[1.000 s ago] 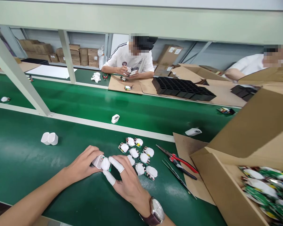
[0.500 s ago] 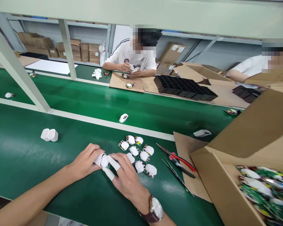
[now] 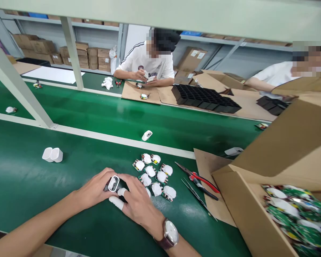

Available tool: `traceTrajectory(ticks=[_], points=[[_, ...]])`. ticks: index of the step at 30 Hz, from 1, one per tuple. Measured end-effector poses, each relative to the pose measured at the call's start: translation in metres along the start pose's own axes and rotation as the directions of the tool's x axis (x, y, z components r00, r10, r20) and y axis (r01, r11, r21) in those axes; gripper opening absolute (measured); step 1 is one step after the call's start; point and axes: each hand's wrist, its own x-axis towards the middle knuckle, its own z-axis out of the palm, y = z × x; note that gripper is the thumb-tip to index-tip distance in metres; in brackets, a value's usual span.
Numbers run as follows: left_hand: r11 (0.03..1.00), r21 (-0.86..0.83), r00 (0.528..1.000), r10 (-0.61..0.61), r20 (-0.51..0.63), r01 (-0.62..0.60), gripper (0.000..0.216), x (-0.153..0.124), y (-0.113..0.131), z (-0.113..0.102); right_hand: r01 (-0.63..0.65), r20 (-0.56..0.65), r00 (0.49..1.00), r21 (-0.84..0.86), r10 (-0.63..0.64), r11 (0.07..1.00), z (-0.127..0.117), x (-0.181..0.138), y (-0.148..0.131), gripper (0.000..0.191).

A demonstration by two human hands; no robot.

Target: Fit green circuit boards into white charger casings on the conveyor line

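Board (image 3: 113, 184) now inside casing (image 3: 118, 182), left hand (image 3: 99, 187) holding, right hand (image 3: 137, 200) close

Black gridded tray (image 3: 204, 99) on cardboard (image 3: 250, 106), cartons (image 3: 190, 60) beyond

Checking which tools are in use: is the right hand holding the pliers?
No, the pliers lie well clear of the right hand, which is by the white case that the left hand holds.

Housing (image 3: 112, 190) is wht, bench (image 3: 91, 228) dk grn, pliers (image 3: 195, 177) red/blk, ctn (image 3: 246, 210) brn.
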Motion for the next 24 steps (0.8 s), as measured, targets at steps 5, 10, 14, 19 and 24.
traceTrajectory(ticks=[5, 10, 14, 19, 24], points=[[0.996, 0.014, 0.992, 0.092, -0.085, -0.091, 0.056, -0.004, -0.002, -0.003, -0.032, 0.018, 0.999, -0.066, 0.033, 0.997, -0.006, 0.006, -0.001, 0.028], [0.943, 0.214, 0.947, 0.289, -0.142, -0.256, 0.025, -0.004, -0.001, -0.007, -0.057, -0.027, 0.998, -0.023, 0.056, 0.998, -0.016, 0.008, 0.007, 0.038], [0.878, 0.356, 0.893, 0.406, -0.196, -0.321, 0.01, -0.008, 0.004, -0.007, -0.149, -0.187, 0.973, -0.067, 0.134, 0.987, -0.039, 0.007, 0.03, 0.039], [0.851, 0.429, 0.928, 0.365, -0.067, -0.304, 0.017, 0.002, 0.013, -0.019, -0.241, -0.018, 0.969, -0.316, 0.248, 0.918, -0.07, -0.003, 0.057, 0.014], [0.847, 0.529, 0.981, 0.136, -0.135, -0.045, 0.013, 0.08, -0.003, -0.07, -0.187, 0.135, 0.951, -0.462, 0.277, 0.867, -0.052, -0.008, 0.048, 0.02]])
